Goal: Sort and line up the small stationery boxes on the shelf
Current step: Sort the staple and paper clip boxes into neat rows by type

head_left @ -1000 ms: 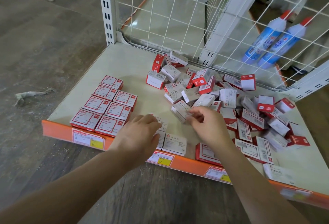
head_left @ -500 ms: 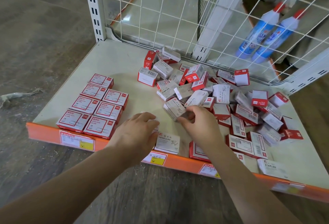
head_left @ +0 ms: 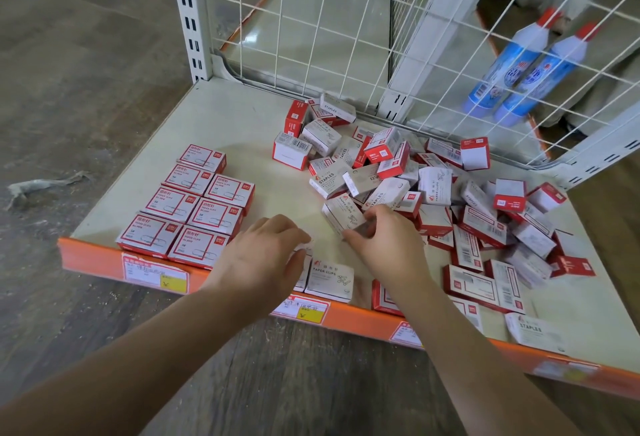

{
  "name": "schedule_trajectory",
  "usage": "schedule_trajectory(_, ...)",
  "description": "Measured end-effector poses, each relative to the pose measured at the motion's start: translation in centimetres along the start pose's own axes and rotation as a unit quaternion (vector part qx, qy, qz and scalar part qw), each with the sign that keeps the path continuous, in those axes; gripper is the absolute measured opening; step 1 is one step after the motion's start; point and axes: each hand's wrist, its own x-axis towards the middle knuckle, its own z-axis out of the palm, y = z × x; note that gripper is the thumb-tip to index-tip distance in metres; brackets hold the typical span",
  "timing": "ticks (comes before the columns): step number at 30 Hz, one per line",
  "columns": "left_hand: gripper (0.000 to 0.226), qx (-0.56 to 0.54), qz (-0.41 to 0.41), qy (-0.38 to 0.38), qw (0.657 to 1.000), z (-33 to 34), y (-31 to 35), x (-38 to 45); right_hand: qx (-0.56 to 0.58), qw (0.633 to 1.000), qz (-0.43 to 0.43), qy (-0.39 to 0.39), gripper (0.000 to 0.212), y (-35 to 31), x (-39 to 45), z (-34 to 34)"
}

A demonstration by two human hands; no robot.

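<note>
1. The left hand [head_left: 258,255] lies low over the shelf front, fingers loosely bent over a white box mostly hidden beneath it; whether it grips or merely rests there I cannot tell. The right hand [head_left: 382,245] pinches the near end of a grey paper-clip box [head_left: 343,215], thumb and fingertips closed on it
2. Just beside the left hand, a flat white box marked PAPER CLIPS [head_left: 330,281] lies square to the orange shelf edge [head_left: 349,321]
3. The held box sits at the near edge of the jumbled pile [head_left: 433,186], tilted, its long axis running from the fingers away toward the far left
4. Judged step: drawing one box out of the heap for sorting. The next move calls for turning it label-up and squaring it alongside the white box
5. Farther left, the lined-up red-bordered boxes [head_left: 192,207] stand in two neat columns, long axes across the shelf [head_left: 242,117]
</note>
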Motion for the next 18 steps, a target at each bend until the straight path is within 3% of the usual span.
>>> schedule_trajectory(12, 0.032, -0.047, -0.028, 0.053, 0.997, -0.5, -0.3, 0.4, 0.112, 0.993, -0.038, -0.020, 0.027, 1.9, -1.7, -2.3)
schedule_trajectory(18, 0.040, -0.096, -0.053, 0.052, 0.993, -0.5, 0.8, 0.7, 0.130, 0.987, -0.090, -0.040, 0.037, 1.3, -2.7, -2.9)
